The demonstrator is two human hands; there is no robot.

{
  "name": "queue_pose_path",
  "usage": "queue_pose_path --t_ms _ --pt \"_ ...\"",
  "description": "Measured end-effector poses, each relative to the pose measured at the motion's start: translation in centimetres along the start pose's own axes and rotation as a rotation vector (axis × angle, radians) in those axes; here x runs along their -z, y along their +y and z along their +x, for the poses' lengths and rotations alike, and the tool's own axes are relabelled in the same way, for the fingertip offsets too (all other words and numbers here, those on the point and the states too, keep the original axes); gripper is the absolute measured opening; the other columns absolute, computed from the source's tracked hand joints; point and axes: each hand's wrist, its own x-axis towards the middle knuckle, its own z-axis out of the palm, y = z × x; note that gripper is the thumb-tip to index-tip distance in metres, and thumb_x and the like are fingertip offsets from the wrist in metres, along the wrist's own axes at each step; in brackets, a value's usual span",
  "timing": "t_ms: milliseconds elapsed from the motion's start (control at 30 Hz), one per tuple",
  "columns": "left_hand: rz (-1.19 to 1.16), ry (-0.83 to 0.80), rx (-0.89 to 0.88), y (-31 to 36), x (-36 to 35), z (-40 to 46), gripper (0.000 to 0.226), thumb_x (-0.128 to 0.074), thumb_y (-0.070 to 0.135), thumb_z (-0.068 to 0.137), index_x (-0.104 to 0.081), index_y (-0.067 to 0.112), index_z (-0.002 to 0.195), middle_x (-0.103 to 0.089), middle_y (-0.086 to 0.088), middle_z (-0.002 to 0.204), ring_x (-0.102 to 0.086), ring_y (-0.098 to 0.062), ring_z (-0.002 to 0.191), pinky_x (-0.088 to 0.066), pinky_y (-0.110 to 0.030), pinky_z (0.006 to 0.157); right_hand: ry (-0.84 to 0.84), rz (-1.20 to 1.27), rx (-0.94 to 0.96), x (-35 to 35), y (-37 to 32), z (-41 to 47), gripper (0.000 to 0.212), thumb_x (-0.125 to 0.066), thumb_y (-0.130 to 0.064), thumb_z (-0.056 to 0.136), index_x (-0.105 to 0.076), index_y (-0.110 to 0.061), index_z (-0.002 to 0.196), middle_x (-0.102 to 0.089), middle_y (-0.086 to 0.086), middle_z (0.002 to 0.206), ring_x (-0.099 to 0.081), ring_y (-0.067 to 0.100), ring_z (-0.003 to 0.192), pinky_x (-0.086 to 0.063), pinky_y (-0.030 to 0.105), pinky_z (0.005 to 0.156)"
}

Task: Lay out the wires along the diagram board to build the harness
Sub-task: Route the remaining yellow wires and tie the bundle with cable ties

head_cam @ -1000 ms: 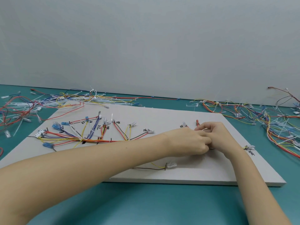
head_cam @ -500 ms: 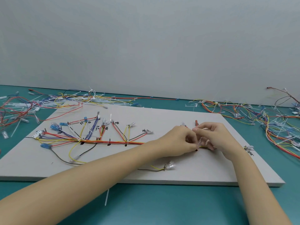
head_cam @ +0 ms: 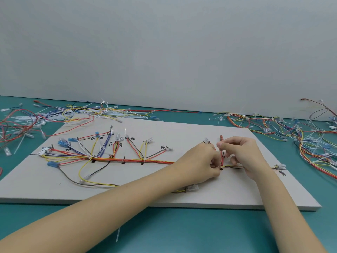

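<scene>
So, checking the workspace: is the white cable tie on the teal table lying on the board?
No, the white cable tie lies on the teal table, off the grey diagram board.

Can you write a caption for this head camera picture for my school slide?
Two hands, left hand and right hand, work on the wire harness on a diagram board.

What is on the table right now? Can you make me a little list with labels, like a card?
surface: teal table
board: pale diagram board lying flat, with black handwritten marks
on the board: wire harness, a red, yellow and blue trunk with branches to small connectors
left hand: fingers pinched at the trunk's right end
right hand: fingers pinched just above the same spot
what is pinched: too small to tell
loose wires: one pile behind the board on the left, another on the right
near edge: white cable tie on the table
</scene>
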Motion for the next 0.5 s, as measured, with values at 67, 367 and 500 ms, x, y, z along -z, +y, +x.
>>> queue_pose_path --t_ms 67,367,500 --pt "-0.056 0.01 0.034 -0.2 -0.1 0.0 0.006 -0.068 0.01 0.081 -0.074 0.007 0.079 -0.058 0.002 0.078 -0.053 -0.013 0.076 -0.045 -0.03 0.072 -0.01 0.021 -0.009 0.0 0.0 0.0 0.005 -0.074 -0.005 0.079 -0.072 -0.005 0.075 -0.065 0.01 0.069 -0.05 0.017 0.051 -0.034 0.021 0.035" --pt "-0.349 -0.087 0.398 0.0 -0.2 1.3 0.016 -0.063 0.023 0.091 -0.068 0.017 0.077 -0.056 0.007 0.068 -0.05 -0.014 0.069 -0.041 -0.033 0.07 -0.235 0.1 -0.117 1.2 -0.1 -0.1 0.009 -0.071 -0.011 0.083 -0.073 -0.002 0.084 -0.07 0.015 0.082 -0.066 0.016 0.063 -0.049 0.02 0.048" --pt "-0.36 -0.106 0.47 0.1 -0.1 1.7 0.019 -0.063 0.026 0.092 -0.07 0.013 0.08 -0.049 0.01 0.064 -0.046 -0.017 0.07 -0.034 -0.029 0.067 -0.253 0.113 -0.152 1.5 -0.5 -0.3 0.005 -0.071 -0.008 0.081 -0.074 -0.004 0.078 -0.072 0.016 0.084 -0.069 0.018 0.066 -0.05 0.02 0.047"
